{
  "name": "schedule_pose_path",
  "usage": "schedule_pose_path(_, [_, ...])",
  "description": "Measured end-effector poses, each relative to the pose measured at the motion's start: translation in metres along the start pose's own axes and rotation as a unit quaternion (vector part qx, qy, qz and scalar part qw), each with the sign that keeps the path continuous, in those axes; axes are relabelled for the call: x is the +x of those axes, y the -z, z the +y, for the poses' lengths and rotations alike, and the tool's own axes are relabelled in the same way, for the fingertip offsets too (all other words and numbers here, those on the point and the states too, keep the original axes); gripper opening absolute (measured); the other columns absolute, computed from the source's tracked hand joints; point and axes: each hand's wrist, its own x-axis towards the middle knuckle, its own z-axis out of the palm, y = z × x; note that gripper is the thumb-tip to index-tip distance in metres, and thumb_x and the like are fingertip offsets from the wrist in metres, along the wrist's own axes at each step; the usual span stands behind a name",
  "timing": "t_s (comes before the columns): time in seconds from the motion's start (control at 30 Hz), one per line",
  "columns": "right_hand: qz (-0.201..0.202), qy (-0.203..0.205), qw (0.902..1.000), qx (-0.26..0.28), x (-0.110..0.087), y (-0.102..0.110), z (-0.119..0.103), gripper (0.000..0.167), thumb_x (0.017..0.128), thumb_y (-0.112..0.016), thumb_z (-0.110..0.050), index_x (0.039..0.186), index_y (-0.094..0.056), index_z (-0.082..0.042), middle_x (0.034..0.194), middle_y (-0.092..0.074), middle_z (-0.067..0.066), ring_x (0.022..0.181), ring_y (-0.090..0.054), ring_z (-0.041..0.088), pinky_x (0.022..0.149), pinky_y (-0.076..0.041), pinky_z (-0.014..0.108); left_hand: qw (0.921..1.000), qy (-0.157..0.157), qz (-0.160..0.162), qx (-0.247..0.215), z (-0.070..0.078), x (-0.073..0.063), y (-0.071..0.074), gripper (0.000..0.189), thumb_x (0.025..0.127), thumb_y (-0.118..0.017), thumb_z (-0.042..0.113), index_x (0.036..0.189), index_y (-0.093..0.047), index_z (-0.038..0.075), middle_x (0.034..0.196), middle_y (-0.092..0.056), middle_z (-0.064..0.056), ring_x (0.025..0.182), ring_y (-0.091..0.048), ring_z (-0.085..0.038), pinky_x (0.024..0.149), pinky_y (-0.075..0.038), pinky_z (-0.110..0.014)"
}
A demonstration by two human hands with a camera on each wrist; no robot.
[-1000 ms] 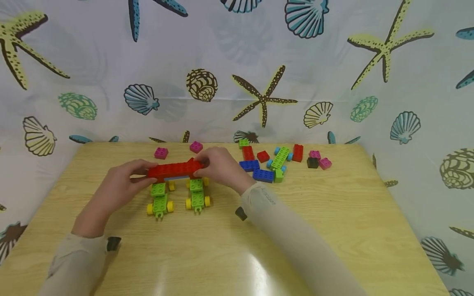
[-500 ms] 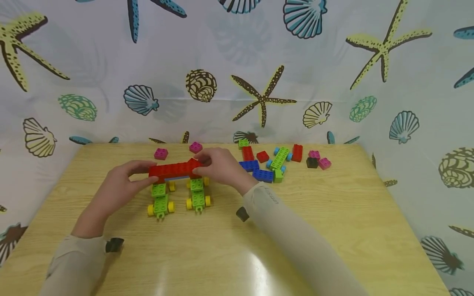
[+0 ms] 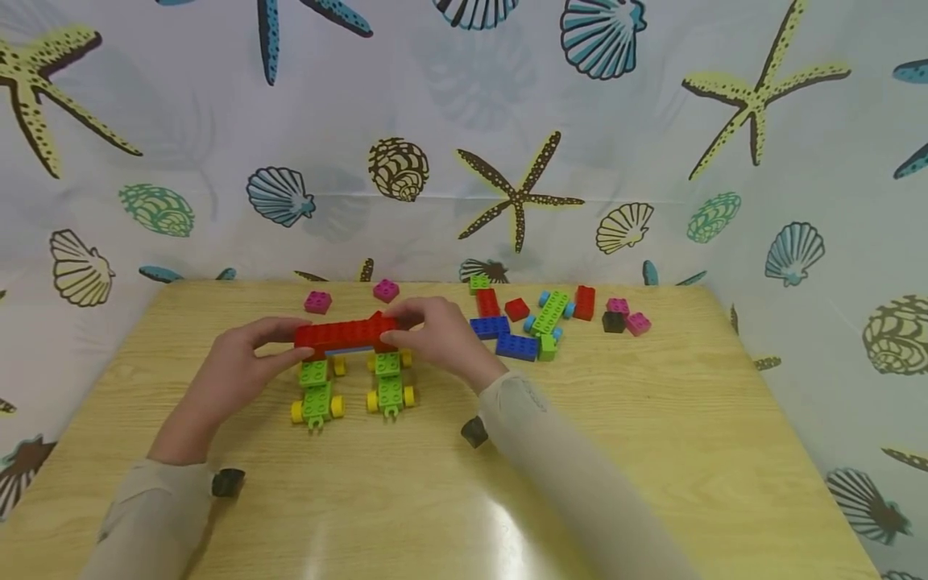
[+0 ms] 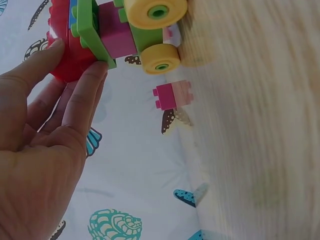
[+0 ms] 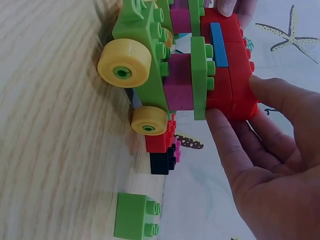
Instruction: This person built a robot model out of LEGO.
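A row of red toy bricks (image 3: 341, 333) spans two green wheeled bases, a left one (image 3: 316, 401) and a right one (image 3: 390, 395), both with yellow wheels. My left hand (image 3: 235, 374) grips the row's left end between thumb and fingers. At the other end, my right hand (image 3: 444, 337) pinches the red bricks, thumb on top and a fingertip at the underside. A magenta brick (image 5: 179, 82) and a green plate (image 5: 198, 77) sit stacked between wheels and red bricks. Under the red row, a blue brick (image 5: 218, 45) shows at its middle.
Two magenta bricks, one of them on the left (image 3: 317, 302), lie behind the build. Further right are blue bricks (image 3: 517, 347), red bricks (image 3: 584, 303), a green base with light-blue wheels (image 3: 551, 314) and a black brick (image 3: 613, 322). A patterned cloth (image 3: 435, 234) rises behind the table.
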Motion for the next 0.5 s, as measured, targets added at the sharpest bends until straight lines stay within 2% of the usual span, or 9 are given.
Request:
schedule_pose_path(0.27, [-0.002,-0.004,0.9999,0.01,-0.0024,-0.0021,-0.0001,0.036,0.105,-0.081,-0.031,0.14,-0.078,-0.019,0.125,-0.08,-0.003,0.119,-0.072,0.022,0.109,-0.062,0.042,1.0,0.002,-0.002,0.0,-0.0017,-0.0005,-0.0001,0.056,0.11,-0.074,0.039,0.157,-0.062,0.011,0.154,-0.067,-0.024,0.146,-0.057,-0.048,0.122,-0.045,-0.077])
schedule_pose_path(0.5, [0.007,-0.007,0.9999,0.014,-0.0026,-0.0022,0.0027,0.036,0.105,-0.082,-0.032,0.139,-0.078,-0.02,0.124,-0.08,-0.004,0.118,-0.072,0.018,0.108,-0.062,0.041,0.9981,0.025,-0.019,-0.053,-0.0057,0.0021,-0.0015,0.063,0.108,-0.074,0.046,0.16,-0.06,0.013,0.159,-0.063,-0.023,0.155,-0.05,-0.051,0.124,-0.044,-0.076])
